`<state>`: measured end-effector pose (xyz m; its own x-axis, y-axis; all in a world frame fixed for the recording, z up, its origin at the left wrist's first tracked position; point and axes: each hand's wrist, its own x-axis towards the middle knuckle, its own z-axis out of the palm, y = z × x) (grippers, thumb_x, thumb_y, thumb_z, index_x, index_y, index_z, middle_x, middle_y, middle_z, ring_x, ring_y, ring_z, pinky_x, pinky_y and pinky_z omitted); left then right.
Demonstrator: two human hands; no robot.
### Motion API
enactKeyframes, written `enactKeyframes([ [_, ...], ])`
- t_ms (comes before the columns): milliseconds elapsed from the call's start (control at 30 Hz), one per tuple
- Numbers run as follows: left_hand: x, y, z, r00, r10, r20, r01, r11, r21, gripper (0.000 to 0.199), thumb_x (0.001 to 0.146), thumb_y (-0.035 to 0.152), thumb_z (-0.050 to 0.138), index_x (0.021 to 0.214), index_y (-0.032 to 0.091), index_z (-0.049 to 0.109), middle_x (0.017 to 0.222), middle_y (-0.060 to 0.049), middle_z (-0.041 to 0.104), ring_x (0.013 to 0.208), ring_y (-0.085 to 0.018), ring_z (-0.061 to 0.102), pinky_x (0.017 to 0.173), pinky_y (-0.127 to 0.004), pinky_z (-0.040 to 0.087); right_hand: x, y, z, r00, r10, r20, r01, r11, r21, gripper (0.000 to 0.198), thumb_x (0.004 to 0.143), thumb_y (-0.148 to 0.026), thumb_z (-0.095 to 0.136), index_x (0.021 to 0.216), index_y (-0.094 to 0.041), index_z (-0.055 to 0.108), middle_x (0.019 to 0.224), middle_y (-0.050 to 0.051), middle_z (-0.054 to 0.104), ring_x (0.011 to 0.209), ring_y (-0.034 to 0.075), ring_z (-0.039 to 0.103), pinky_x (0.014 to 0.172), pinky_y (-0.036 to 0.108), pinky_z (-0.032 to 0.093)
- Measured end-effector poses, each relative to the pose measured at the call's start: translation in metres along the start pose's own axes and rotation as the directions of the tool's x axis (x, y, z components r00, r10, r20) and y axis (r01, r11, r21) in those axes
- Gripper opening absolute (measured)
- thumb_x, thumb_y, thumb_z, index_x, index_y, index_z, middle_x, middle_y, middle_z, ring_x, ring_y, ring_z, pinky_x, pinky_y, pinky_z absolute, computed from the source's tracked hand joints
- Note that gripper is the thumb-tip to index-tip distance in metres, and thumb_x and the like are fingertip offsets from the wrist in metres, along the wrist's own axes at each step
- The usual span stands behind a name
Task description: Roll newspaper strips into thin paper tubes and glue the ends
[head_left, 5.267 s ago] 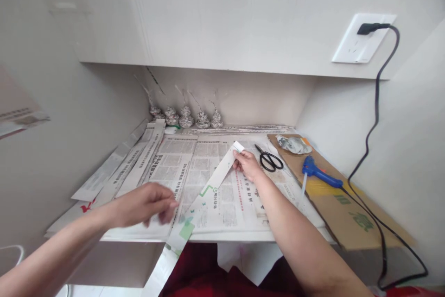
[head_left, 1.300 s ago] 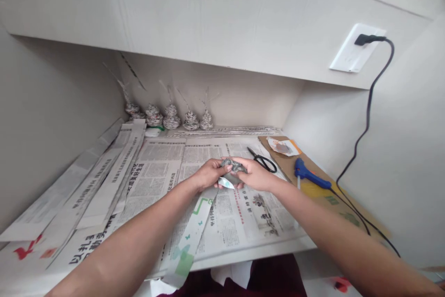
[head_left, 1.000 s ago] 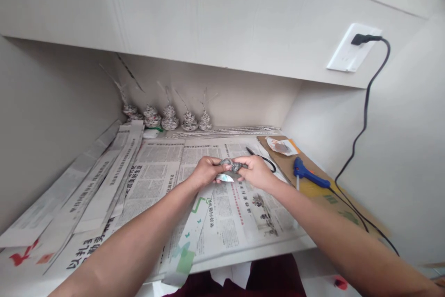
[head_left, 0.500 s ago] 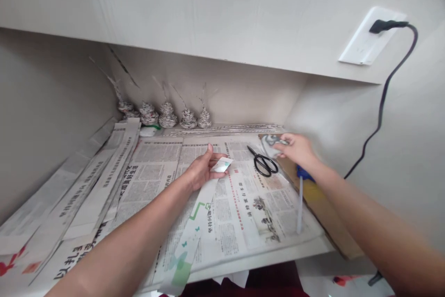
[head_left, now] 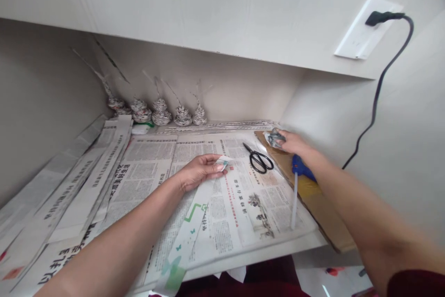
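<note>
My left hand is closed on the end of a white paper strip with green and teal prints, its thumb pressing the tip. The strip slants down over the newspapers toward the near edge. At the far end of a cardboard piece, the fingers of my right hand are closed on a crumpled grey-and-white thing that looks like a cloth. Black-handled scissors lie left of the cardboard. A blue glue gun with a long glue stick lies beneath my right forearm.
Newspaper sheets cover the table. Cut paper strips are stacked on the left. Several gourd-shaped woven paper pieces stand along the back, beside thin paper rods. A black cord hangs from the wall socket.
My left fingers have closed over the strip's end, where the palm was more open before. My right hand has lowered the crumpled thing onto the cardboard's far end.
</note>
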<state>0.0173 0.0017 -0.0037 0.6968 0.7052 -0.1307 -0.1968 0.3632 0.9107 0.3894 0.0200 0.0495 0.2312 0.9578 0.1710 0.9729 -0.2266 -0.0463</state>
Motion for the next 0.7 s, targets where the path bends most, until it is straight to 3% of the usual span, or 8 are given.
enactKeyframes([
  [167, 0.002, 0.001, 0.001, 0.988, -0.017, -0.15, 0.017, 1.0, -0.001, 0.029, 0.071, 0.02, 0.074, 0.096, 0.008, 0.066, 0.102, -0.013, 0.067, 0.091, -0.02, 0.066, 0.089, -0.03, 0.052, -0.039, 0.003, -0.016, 0.996, 0.049, -0.08, -0.048, 0.999, 0.018, 0.038, 0.087, -0.034, 0.046, 0.119, -0.018, 0.06, 0.109, 0.012, 0.067, 0.096, 0.026, 0.063, 0.079, 0.033, 0.046],
  [300, 0.003, 0.0, 0.003, 0.981, -0.026, -0.193, 0.03, 0.999, 0.019, 0.025, 0.073, 0.02, 0.072, 0.093, 0.008, 0.066, 0.095, -0.012, 0.068, 0.087, -0.018, 0.067, 0.085, -0.028, 0.054, -0.086, 0.007, -0.018, 0.999, 0.046, 0.028, -0.045, 0.999, -0.029, 0.032, 0.082, -0.045, 0.05, 0.094, -0.02, 0.068, 0.088, 0.008, 0.071, 0.08, 0.023, 0.065, 0.068, 0.03, 0.046],
  [467, 0.001, -0.003, 0.005, 0.985, 0.005, -0.173, 0.008, 0.997, 0.074, 0.022, 0.072, 0.022, 0.073, 0.087, 0.007, 0.067, 0.085, -0.01, 0.068, 0.081, -0.016, 0.066, 0.08, -0.025, 0.055, -0.121, 0.023, -0.012, 0.989, 0.148, -0.021, -0.149, 0.98, -0.13, 0.036, 0.079, -0.027, 0.051, 0.111, -0.016, 0.062, 0.108, 0.013, 0.066, 0.091, 0.024, 0.063, 0.076, 0.03, 0.045],
  [567, 0.001, -0.004, 0.006, 0.983, 0.008, -0.185, 0.007, 0.997, 0.076, 0.021, 0.072, 0.022, 0.072, 0.086, 0.007, 0.067, 0.084, -0.011, 0.068, 0.08, -0.015, 0.066, 0.077, -0.024, 0.055, -0.127, 0.033, -0.015, 0.972, 0.219, 0.09, -0.199, 0.962, -0.19, 0.044, 0.072, -0.021, 0.053, 0.115, -0.019, 0.061, 0.111, 0.013, 0.066, 0.096, 0.027, 0.063, 0.074, 0.032, 0.045],
  [700, 0.0, -0.004, 0.007, 0.981, 0.021, -0.193, -0.01, 0.998, 0.061, 0.023, 0.072, 0.022, 0.072, 0.089, 0.007, 0.066, 0.086, -0.012, 0.068, 0.076, -0.016, 0.067, 0.072, -0.025, 0.057, -0.131, 0.036, -0.018, 0.959, 0.19, 0.21, -0.141, 0.963, -0.228, 0.045, 0.068, -0.019, 0.055, 0.112, -0.021, 0.063, 0.096, 0.013, 0.069, 0.086, 0.029, 0.065, 0.064, 0.031, 0.044],
])
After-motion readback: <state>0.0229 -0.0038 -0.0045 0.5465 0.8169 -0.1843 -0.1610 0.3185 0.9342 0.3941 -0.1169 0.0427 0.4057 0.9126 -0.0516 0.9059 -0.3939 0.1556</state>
